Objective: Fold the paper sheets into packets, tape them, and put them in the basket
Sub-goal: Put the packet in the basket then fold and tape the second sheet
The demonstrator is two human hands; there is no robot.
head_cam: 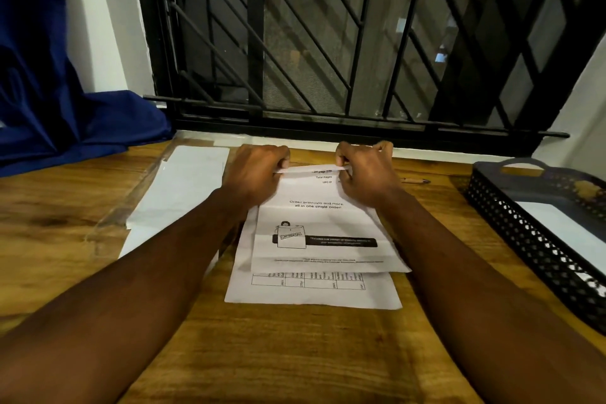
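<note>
Folding step: the left hand (pixel 259 170) and right hand (pixel 364 170), both pinched shut on the far edge of the printed sheet (pixel 321 233) lying on the bench (pixel 295 354), apparently needed next to crease it; basket (pixel 537 239) at right.

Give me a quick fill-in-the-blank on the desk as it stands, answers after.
1. Both hands, left hand and right hand, pinch the ____ edge of the printed sheet.
2. That sheet lies on top of a sheet printed with a ____.
3. The black basket sits at the person's ____ side.
4. A pen lies between the right hand and the ____.

Missing words: far; table; right; basket
</note>
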